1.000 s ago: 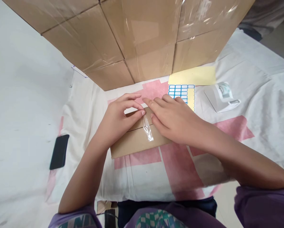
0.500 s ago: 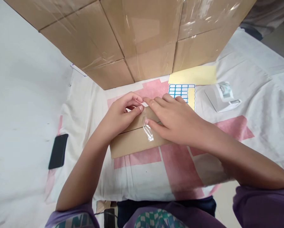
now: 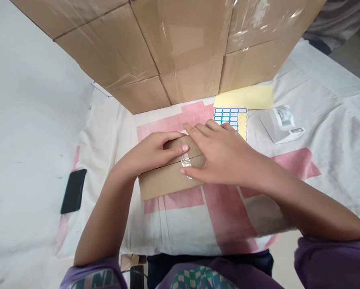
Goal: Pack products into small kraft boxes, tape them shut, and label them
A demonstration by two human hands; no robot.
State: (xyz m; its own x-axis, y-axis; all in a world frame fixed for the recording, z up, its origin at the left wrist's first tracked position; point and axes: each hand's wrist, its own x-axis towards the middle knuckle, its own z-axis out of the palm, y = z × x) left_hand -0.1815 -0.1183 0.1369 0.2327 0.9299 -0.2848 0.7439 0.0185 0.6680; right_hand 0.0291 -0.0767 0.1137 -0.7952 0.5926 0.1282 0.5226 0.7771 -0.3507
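Observation:
A small brown cardboard box point(image 3: 164, 184) lies on the cloth, with a seam along its top. Across the seam runs a short strip of clear tape point(image 3: 186, 160). My left hand point(image 3: 157, 152) grips the box's left part, its thumb on top beside the tape and its fingers over the far edge. On the right, my right hand point(image 3: 220, 154) spans the box, thumb at the tape's near end and fingers reaching toward the far edge. The box's right end is hidden under this hand.
Large taped cardboard boxes point(image 3: 192, 48) stand behind. A blue-bordered label sheet point(image 3: 230, 116), yellow paper point(image 3: 244, 97) and a white tape dispenser point(image 3: 281, 124) lie to the right. A black phone point(image 3: 74, 191) is at the left, on the pink-and-white cloth point(image 3: 228, 216).
My left hand has lowered onto the box, its fingers flattening along the far edge. My right thumb has slid toward me along the tape, which now lies flatter.

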